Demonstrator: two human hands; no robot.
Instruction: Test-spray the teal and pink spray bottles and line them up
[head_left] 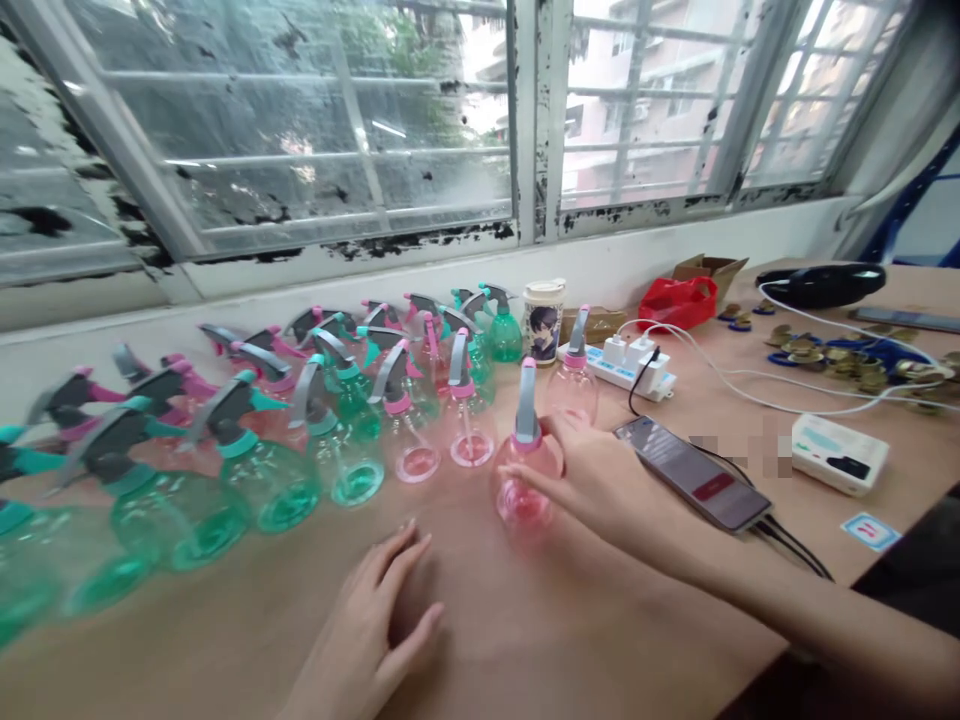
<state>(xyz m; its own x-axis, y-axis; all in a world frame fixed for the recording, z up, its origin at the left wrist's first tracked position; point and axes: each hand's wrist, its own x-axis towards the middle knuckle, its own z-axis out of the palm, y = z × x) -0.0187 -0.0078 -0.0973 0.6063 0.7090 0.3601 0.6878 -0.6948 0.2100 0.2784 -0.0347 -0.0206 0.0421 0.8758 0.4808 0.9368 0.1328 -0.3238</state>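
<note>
My right hand (600, 480) is wrapped round the side of a pink spray bottle (523, 478) with a grey trigger head, which stands upright on the wooden table (525, 640). My left hand (375, 625) lies flat on the table in front of me, fingers stretched out, holding nothing. To the left of the held bottle stand rows of several pink and green spray bottles (330, 420). One more pink bottle (574, 385) stands just behind my right hand.
A smartphone (694, 472) with a cable lies to the right of my right hand. Behind it sit a white power strip (626, 365), a paper cup (543, 320), a red bag (679, 300), a white box (838, 452) and several metal rings (847, 360). Windows run along the back.
</note>
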